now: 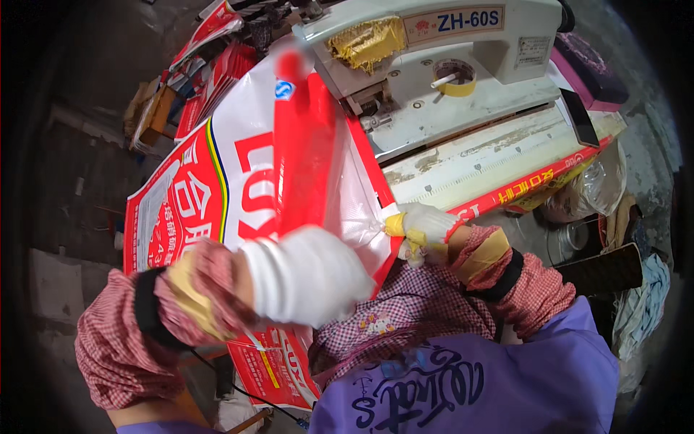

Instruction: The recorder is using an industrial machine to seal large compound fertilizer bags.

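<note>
A large red and white printed plastic sack [253, 173] lies on the left of the sewing machine [434, 79], one red edge running up beside the needle area. My right hand [426, 228], in a pale glove with yellow tape on the fingers, pinches the sack's near edge, and the plastic puckers into creases there. My left hand [307, 278], in a white knitted glove, is over the sack's near part. Motion smears it and its fingers do not show, so its grip is hidden.
On the machine's base sits a yellow tape roll [454, 77] with a white stick in it. A dark phone [577, 117] lies at the table's right, near a purple box [589, 69]. More red sacks [224, 72] pile at the far left; another sack [271, 369] hangs below my left arm.
</note>
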Action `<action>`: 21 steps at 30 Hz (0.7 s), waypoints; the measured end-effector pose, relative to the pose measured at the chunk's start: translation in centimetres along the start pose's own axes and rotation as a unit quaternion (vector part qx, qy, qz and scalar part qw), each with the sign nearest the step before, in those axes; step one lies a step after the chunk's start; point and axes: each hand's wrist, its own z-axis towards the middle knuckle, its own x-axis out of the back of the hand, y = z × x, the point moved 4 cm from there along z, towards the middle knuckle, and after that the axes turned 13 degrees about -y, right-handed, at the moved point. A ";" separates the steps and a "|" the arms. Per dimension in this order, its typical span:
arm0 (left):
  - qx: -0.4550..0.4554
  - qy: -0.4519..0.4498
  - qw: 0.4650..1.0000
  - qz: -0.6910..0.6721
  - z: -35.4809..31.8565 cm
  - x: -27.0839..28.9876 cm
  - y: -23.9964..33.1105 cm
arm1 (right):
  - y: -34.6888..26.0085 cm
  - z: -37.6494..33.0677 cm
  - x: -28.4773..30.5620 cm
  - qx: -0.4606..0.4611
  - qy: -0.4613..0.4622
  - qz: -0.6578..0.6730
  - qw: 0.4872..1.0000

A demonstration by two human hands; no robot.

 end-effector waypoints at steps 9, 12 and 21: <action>0.214 -0.053 0.961 0.166 5.7 2.4 -9.8 | -6.1 7.4 2.4 0.121 -0.045 -0.177 0.976; 0.223 -0.032 0.960 0.168 6.3 2.2 -13.2 | -5.8 7.1 2.6 0.055 -0.089 -0.066 0.992; 0.379 0.113 0.894 0.210 1.3 3.8 -20.5 | -6.5 5.0 -0.5 0.153 -0.057 -0.075 0.984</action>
